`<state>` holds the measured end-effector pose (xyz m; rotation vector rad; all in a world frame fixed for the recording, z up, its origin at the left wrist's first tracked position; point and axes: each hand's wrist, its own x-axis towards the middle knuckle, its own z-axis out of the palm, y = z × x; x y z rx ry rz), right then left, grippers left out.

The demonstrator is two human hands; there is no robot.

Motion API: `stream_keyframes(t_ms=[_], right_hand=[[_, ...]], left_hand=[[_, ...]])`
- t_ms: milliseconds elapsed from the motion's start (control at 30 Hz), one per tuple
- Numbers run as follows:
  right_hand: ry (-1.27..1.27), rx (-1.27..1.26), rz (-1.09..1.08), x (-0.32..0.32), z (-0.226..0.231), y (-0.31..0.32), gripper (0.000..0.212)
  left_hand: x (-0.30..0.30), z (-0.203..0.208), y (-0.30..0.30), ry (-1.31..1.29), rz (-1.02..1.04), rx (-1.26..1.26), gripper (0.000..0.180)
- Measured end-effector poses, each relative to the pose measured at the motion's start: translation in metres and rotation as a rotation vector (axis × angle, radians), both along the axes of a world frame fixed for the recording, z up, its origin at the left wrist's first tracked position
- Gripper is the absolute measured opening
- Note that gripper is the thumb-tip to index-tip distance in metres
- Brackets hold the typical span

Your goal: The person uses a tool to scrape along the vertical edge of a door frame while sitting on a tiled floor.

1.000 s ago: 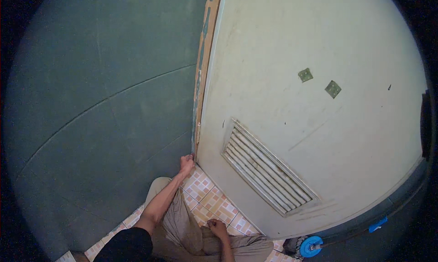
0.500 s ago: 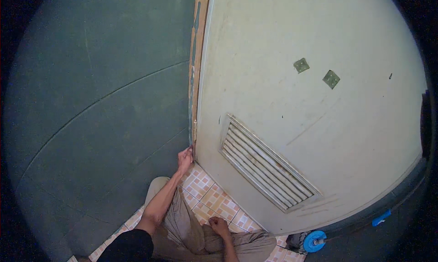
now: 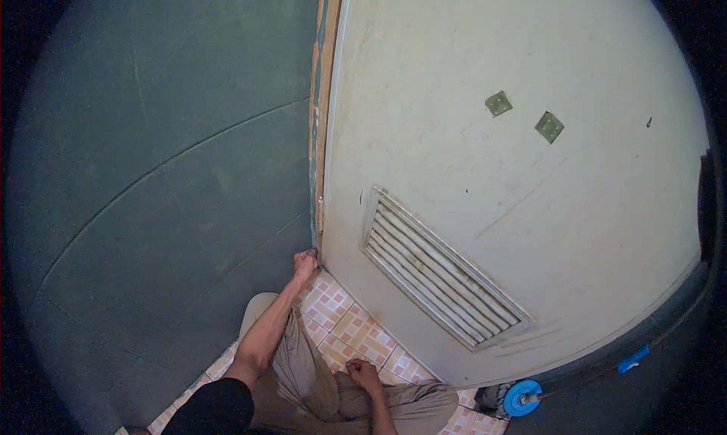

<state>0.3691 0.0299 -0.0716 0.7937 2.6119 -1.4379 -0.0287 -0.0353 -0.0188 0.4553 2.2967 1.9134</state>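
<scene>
At the foot of the narrow orange-brown door frame edge [image 3: 322, 132], the left hand [image 3: 305, 264] reaches up from the lower edge of the view, its fingers bunched together and pressed against the bottom of that strip where it meets the floor; whether they pinch anything small there is too fine to tell. Just right of those fingers stands the pale cream door [image 3: 492, 208], with a long slatted metal vent [image 3: 439, 280] set low in its panel and two small square greenish plates [image 3: 522, 115] higher up, well apart from the hand. Left of the fingers rises the dark green painted wall [image 3: 166, 177]. Below them lies the floor of orange-and-white patterned tiles [image 3: 348, 333], and the person's knees in khaki trousers [image 3: 303, 374] rest on it. The right hand [image 3: 363, 374] sits well below the left, curled into a loose fist on the trouser leg, gripping nothing visible. Far to its right, a round blue caster wheel [image 3: 521, 397] sits by the door's lower corner.
</scene>
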Motion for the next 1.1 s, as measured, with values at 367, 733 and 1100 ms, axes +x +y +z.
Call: stream_keyframes(t_ms=[367,733,1100], right_hand=[[-0.071,0.006,-0.013,0.008,0.012,0.004,0.035],[-0.002,-0.033,0.007,0.006,0.006,0.005,0.032],[-0.005,-0.002,-0.006,0.016,-0.007,0.016,0.032]], left_hand=[[0.04,0.048,0.007,0.01,0.006,0.283,0.038],[0.01,0.011,0.013,-0.268,0.177,0.035,0.038],[0.05,0.045,0.022,-0.07,-0.063,0.3,0.031]])
